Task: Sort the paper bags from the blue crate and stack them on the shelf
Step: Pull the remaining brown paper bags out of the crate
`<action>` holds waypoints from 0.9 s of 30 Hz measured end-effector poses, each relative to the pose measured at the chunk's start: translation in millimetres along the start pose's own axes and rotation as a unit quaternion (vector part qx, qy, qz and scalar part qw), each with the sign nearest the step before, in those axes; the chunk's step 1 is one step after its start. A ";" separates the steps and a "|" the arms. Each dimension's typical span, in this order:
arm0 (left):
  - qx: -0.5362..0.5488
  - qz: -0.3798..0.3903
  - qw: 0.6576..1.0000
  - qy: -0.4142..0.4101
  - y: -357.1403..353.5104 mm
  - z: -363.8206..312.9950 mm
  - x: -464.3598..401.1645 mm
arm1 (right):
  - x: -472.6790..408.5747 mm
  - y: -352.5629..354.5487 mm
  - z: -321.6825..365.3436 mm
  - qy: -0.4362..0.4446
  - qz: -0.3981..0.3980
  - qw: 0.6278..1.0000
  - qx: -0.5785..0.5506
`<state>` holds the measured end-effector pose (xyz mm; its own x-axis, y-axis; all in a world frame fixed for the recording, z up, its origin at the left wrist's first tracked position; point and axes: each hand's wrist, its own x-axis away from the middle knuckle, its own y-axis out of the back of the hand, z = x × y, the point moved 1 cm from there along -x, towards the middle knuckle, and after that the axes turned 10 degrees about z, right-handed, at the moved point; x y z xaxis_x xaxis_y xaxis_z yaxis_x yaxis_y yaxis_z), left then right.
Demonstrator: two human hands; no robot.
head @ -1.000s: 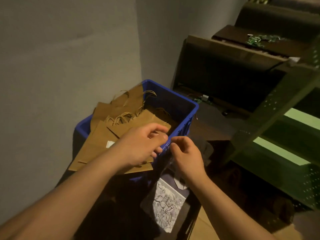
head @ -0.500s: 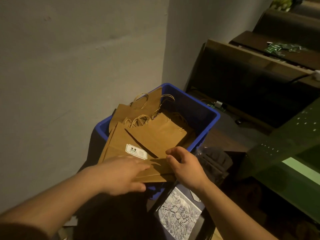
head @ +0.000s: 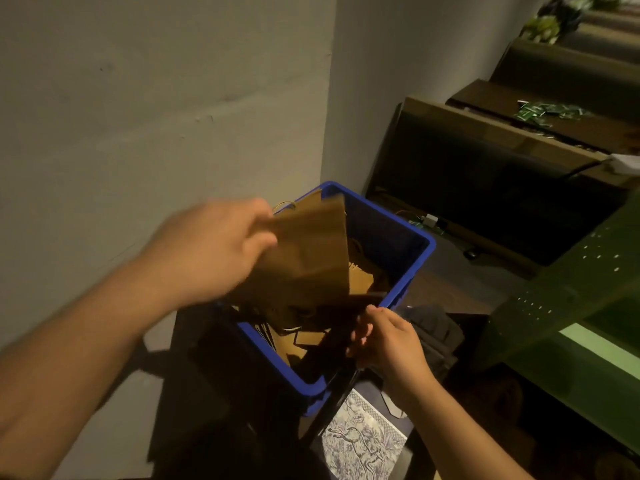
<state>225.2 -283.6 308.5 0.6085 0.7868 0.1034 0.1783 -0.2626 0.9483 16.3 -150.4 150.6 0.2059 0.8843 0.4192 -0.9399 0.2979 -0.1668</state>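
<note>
The left hand (head: pixel 211 251), blurred, grips a stack of brown paper bags (head: pixel 308 258) by its left edge, tilted above the blue crate (head: pixel 408 271). The right hand (head: pixel 384 337) pinches the stack's dark near corner at the crate's right rim. More bags lie inside. A green shelf (head: pixel 568 306) stands right.

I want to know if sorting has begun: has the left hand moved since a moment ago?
Yes. The left hand has risen from the crate's near edge, lifting brown bags above it.

One blue crate (head: pixel 420 268), several paper bags (head: pixel 311 258), two hands.
</note>
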 end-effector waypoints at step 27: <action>0.846 0.043 0.529 0.044 -113.0 9.0 -6.4 | 9.6 4.3 56.8 0.159 -0.062 0.959 -0.225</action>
<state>208.1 -264.0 198.0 0.6453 0.7349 0.2087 0.6353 -0.3645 -0.6808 -1.3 -161.0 204.6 0.4479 0.8761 0.1785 -0.7052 0.4689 -0.5318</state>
